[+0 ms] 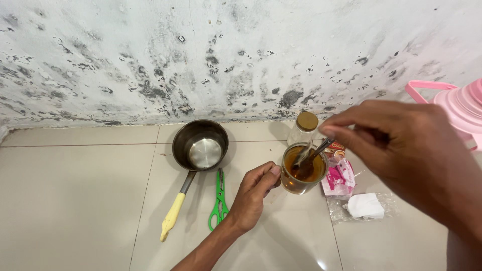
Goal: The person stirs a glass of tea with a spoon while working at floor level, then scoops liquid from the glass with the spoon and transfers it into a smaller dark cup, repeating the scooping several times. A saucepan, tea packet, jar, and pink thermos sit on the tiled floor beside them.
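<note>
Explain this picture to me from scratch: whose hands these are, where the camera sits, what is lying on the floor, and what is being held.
There is no machine here. One camera is worn on a person's head and looks down at that person's own two bare hands over a tiled floor beside a stained wall.

The left hand rests its fingers against a glass of brown liquid. The right hand pinches the handle of a metal spoon, whose bowl sits in the liquid.

Around them: a small empty saucepan with a yellow handle, green-handled scissors, a jar with a brown lid behind the glass, a torn pink sachet, and a white packet on clear plastic wrap. At the right edge stands a pink container with a handle, only partly in view.
</note>
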